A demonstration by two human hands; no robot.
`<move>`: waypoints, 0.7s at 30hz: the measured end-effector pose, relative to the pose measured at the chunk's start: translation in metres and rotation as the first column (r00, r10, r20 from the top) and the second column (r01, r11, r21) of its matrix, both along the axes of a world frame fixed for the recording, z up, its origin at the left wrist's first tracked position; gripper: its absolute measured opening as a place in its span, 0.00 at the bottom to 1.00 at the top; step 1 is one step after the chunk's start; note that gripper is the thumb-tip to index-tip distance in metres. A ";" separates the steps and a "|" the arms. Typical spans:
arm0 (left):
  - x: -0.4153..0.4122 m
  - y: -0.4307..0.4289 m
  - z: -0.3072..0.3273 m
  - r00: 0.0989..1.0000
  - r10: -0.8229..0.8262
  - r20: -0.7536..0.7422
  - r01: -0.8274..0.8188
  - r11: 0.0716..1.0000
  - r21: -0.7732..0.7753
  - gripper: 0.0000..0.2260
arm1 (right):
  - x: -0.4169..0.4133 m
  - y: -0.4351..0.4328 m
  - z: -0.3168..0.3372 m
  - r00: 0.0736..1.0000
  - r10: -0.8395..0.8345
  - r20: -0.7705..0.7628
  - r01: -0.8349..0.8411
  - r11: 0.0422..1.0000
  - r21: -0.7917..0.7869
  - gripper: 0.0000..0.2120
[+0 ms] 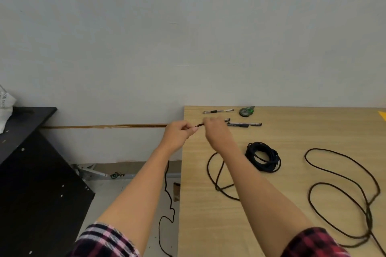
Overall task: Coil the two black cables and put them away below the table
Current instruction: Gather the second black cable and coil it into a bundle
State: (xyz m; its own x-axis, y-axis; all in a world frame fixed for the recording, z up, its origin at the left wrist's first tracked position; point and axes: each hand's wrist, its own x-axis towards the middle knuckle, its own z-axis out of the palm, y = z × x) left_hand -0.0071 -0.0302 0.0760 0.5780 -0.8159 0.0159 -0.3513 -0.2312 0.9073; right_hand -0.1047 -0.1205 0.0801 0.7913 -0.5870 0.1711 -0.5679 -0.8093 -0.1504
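Nearest you, on the right of the bench (292, 131), the loose black cable (368, 213) lies in wide loops that cross over one another. Another loop (208, 168) lies under your right forearm, and a strand (166, 183) hangs off the bench's left edge down to the floor (129, 190). Whether all of these are one cable cannot be told, since your arms hide the joins.

Just beyond the loop sits the coiled black cable (249, 153), already wound into a bundle and not yet put away below.

Farther out, over the far left corner, your left hand (179, 131) has its fingers curled, pinching a short stretch of cable (199, 125). Your right hand (215, 129) pinches the same stretch from the other side, though blur hides its exact grip.

Behind your hands lie pens (244, 124) and a tape dispenser (246, 111).

If you draw the cable in fast, the crossed loops could tighten into a knot. The hanging strand may catch on the bench edge. A sliding loop could also drag the pens or snag the finished coil and spill it open.
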 end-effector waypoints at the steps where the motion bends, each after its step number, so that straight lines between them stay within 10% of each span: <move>1: 0.001 0.004 -0.003 1.000 -0.018 0.018 0.018 1.000 0.011 0.08 | -0.008 -0.010 0.003 0.997 -0.066 0.042 0.064 0.997 0.029 0.16; 5: 0.015 0.029 -0.025 0.991 -0.018 0.134 -0.001 0.991 0.137 0.12 | -0.057 -0.070 0.020 0.749 -0.602 0.277 0.556 0.798 0.232 0.10; 9: 0.016 0.035 -0.033 0.989 0.092 0.113 -0.110 0.980 0.164 0.13 | -0.075 -0.085 0.026 0.521 -0.853 -0.047 0.849 0.511 0.139 0.13; 12: -0.001 0.008 -0.019 0.982 0.136 0.130 -0.154 0.977 0.146 0.12 | -0.045 -0.057 0.015 0.754 -0.651 -0.093 0.654 0.756 0.013 0.30; 15: -0.019 -0.021 -0.002 0.983 0.065 0.170 -0.092 0.983 0.156 0.09 | -0.011 -0.016 0.007 0.995 -0.063 -0.074 0.069 0.994 0.085 0.42; 21: -0.021 -0.021 0.002 1.000 -0.011 0.006 0.011 1.000 0.010 0.06 | -0.016 -0.023 0.005 0.985 0.121 -0.123 -0.094 0.974 0.204 0.15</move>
State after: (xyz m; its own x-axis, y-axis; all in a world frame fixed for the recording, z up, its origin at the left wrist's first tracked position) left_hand -0.0280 -0.0509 0.0776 0.5687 -0.8224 0.0114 -0.3592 -0.2359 0.9030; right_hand -0.1209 -0.1430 0.0846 0.8594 -0.5088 -0.0508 -0.5050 -0.8287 -0.2412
